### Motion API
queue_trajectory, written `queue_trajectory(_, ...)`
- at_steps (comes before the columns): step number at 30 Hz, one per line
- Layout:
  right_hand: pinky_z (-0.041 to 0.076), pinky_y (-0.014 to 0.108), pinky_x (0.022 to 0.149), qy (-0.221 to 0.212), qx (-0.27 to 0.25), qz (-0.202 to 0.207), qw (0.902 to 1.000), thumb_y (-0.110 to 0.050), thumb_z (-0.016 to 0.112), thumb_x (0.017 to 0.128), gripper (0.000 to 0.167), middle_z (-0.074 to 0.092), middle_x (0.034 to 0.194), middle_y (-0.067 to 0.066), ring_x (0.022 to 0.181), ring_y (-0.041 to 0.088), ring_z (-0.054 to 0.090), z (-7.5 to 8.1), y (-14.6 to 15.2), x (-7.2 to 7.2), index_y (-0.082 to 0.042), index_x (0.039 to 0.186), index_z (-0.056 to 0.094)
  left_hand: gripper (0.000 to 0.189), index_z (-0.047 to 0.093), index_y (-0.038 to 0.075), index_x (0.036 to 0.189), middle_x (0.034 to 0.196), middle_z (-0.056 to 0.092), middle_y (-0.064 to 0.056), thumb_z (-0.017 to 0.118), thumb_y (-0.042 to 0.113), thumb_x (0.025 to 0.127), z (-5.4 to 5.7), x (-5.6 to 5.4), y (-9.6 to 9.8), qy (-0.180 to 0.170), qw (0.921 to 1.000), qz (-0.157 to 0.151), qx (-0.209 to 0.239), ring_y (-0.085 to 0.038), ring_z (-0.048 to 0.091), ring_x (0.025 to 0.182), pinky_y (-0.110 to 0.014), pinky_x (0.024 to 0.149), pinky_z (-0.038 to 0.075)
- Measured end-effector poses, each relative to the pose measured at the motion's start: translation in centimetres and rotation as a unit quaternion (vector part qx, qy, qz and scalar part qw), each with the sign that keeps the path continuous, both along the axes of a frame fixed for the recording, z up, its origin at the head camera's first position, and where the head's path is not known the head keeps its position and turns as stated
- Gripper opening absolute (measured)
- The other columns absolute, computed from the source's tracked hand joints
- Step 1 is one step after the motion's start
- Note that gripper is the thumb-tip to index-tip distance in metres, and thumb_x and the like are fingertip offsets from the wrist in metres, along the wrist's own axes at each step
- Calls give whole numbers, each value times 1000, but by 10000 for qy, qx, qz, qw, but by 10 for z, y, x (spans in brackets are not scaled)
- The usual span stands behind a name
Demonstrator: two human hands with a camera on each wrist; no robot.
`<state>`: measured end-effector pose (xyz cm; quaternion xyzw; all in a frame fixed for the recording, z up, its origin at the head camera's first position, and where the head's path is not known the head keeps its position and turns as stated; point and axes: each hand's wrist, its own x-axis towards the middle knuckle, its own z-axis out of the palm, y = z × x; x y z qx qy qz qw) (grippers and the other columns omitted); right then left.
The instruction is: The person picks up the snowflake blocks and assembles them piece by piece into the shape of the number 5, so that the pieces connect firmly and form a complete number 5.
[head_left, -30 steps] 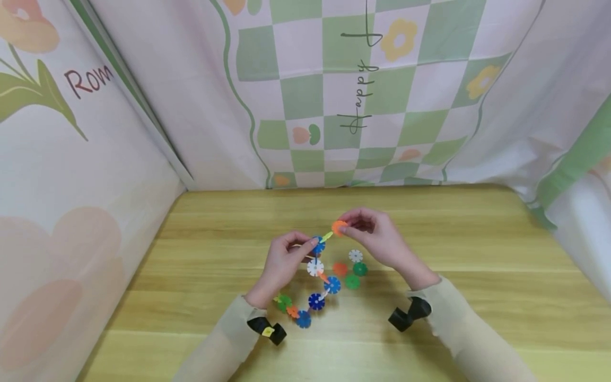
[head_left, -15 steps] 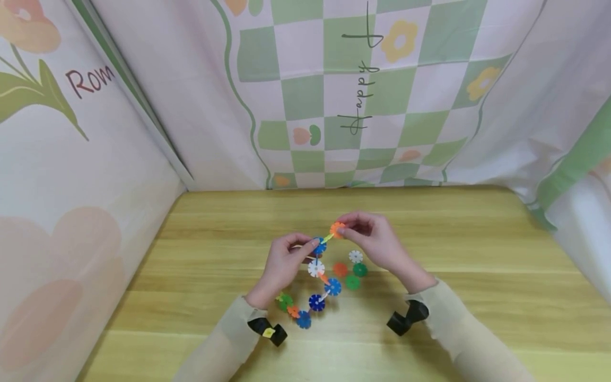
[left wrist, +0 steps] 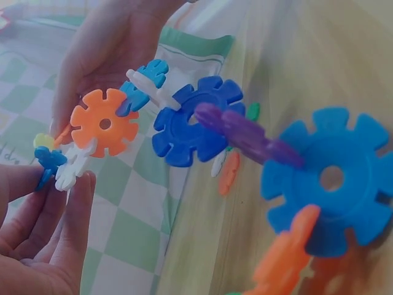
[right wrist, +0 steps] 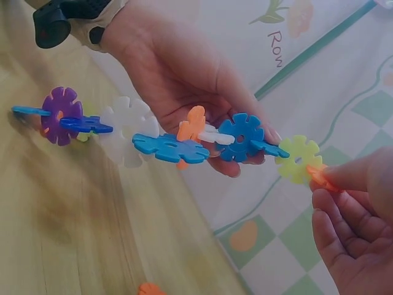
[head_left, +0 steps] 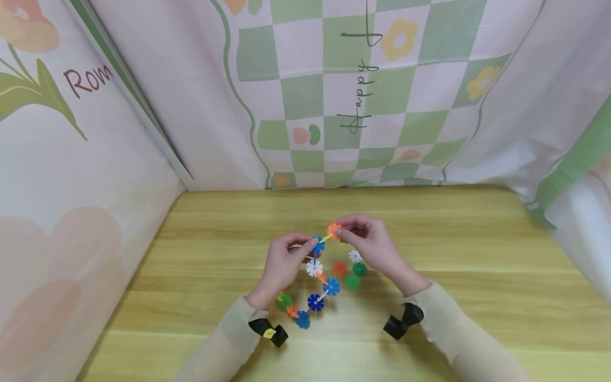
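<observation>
A chain of slotted plastic snowflake discs hangs from both hands above the wooden table. My left hand (head_left: 282,262) pinches a blue disc (head_left: 319,244) near its upper end. Just to the right, my right hand (head_left: 374,241) pinches an orange disc (head_left: 333,230) between thumb and fingers. A yellow disc (right wrist: 299,159) links those two, the orange one right at its edge in the right wrist view. Below the left hand the chain runs through a white disc (head_left: 314,267), a dark blue disc (head_left: 315,302) and a purple disc (left wrist: 249,134) to a green disc (head_left: 285,302).
Loose discs lie on the table (head_left: 453,228) below the right hand: an orange one (head_left: 340,269), a white one (head_left: 354,256) and two green ones (head_left: 352,281). A printed curtain (head_left: 300,95) stands behind the table, another at the left.
My right hand has moved slightly left and down with the orange disc, closer to the left hand. The left hand and the rest of the chain have hardly moved.
</observation>
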<state>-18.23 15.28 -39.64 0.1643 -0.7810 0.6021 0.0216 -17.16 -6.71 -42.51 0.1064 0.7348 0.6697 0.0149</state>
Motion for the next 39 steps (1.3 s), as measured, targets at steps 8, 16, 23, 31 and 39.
queue_trajectory(8,59,31,82,-29,-82,131,9999,-11,65,102,24,72,111,14,95,30,70,1,0,-2,2,121,70,21,70,-1,103,94,72,-11,70,20,99,0,1,-1,-21,9995,-181,271,-24,73,82,-37,74,61)
queue_trajectory(16,57,29,83,8,67,90,9999,-9,63,103,29,70,111,14,98,28,68,1,-2,-8,-1,130,66,21,67,-3,104,97,70,-13,68,18,101,1,1,-2,-116,9982,-387,452,-26,73,86,-48,79,60)
queue_trajectory(23,57,29,80,-61,6,108,9999,-10,67,100,21,71,106,13,97,34,67,4,-3,-8,1,118,67,27,66,1,113,108,68,-10,69,25,100,4,-2,-4,-25,9995,-281,133,-23,69,99,-46,92,56)
queue_trajectory(31,58,31,80,30,43,387,9992,-7,68,99,15,71,106,11,94,28,69,1,-9,-8,-1,113,71,24,71,8,111,105,71,-3,69,29,100,14,-10,1,291,9989,-216,-295,-19,66,99,-35,88,55)
queue_trajectory(39,59,33,80,147,72,502,9986,-11,68,100,17,72,106,9,95,33,69,-2,-6,-8,-3,115,72,17,73,7,107,101,71,-2,69,22,100,14,-11,1,306,9984,-230,-419,-18,66,94,-33,84,56)
